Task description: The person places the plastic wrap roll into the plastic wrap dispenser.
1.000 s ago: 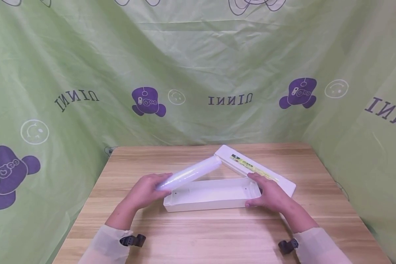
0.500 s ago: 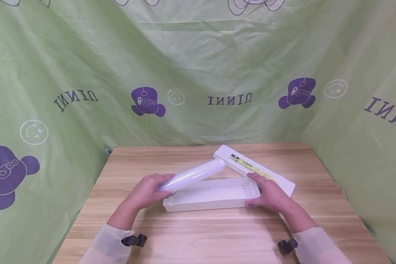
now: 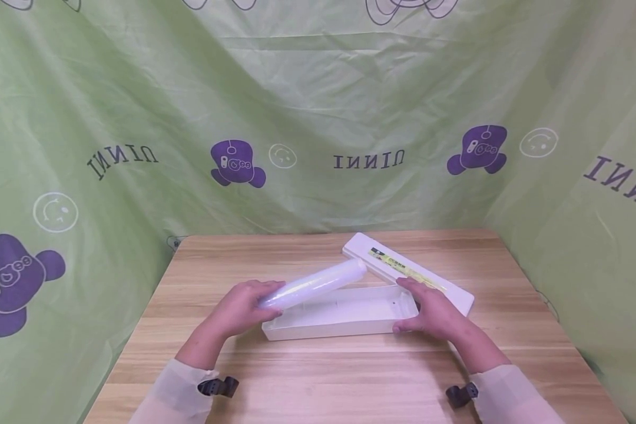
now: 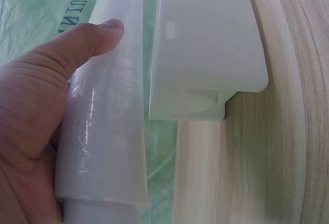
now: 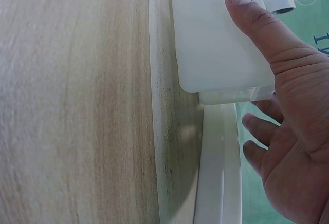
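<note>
My left hand (image 3: pixel 242 309) grips the left end of a roll of cling film (image 3: pixel 318 284), thumb across its near side in the left wrist view. The roll slants up to the right above a long white open box (image 3: pixel 328 330). In the left wrist view a gap separates the film roll (image 4: pixel 105 126) from the box wall (image 4: pixel 205 44). My right hand (image 3: pixel 434 312) holds the box's right end, thumb on the front wall and fingers at the back. Only the white inside shows in the box. Behind it lies a white lid (image 3: pixel 450 291) with a yellow-green label.
The box and lid are on a wood-grain table (image 3: pixel 318 377). A green curtain (image 3: pixel 318 200) with purple figures hangs behind and along both sides. The lid lies diagonally close behind the box, partly hidden by my right hand.
My left hand has shifted slightly right with the roll, and the roll's far end has moved right and down over the box. The right hand and box have stayed put.
</note>
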A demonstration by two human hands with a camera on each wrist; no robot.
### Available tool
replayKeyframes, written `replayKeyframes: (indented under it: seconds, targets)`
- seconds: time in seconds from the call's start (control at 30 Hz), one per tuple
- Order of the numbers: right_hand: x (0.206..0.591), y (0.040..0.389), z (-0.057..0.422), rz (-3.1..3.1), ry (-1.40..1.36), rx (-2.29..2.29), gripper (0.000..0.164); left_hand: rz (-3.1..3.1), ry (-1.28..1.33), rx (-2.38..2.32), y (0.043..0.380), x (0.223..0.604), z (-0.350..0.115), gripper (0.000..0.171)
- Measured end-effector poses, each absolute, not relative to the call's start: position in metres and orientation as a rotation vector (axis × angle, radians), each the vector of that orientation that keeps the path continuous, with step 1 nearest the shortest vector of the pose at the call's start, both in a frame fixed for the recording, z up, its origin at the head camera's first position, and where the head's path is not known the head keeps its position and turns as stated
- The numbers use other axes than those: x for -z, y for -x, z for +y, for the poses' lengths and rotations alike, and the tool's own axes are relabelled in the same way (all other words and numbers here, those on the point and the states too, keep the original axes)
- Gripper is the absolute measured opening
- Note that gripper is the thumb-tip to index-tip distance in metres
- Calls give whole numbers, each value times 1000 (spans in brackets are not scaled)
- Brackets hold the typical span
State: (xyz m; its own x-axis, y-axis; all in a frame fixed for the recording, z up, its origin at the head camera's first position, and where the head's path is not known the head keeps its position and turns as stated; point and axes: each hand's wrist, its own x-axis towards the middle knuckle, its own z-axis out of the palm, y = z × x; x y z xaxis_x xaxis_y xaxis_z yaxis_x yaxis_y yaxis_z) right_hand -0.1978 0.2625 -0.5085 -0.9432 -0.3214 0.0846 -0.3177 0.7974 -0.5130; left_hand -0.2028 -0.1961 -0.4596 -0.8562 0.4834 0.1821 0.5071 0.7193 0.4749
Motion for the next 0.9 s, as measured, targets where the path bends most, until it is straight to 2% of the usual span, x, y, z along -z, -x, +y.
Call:
replayKeyframes:
  seconds: [0.9]
  targets:
    - [507,197,260,2957,496,853,113,-2834,1018,769,205,462,-185,57]
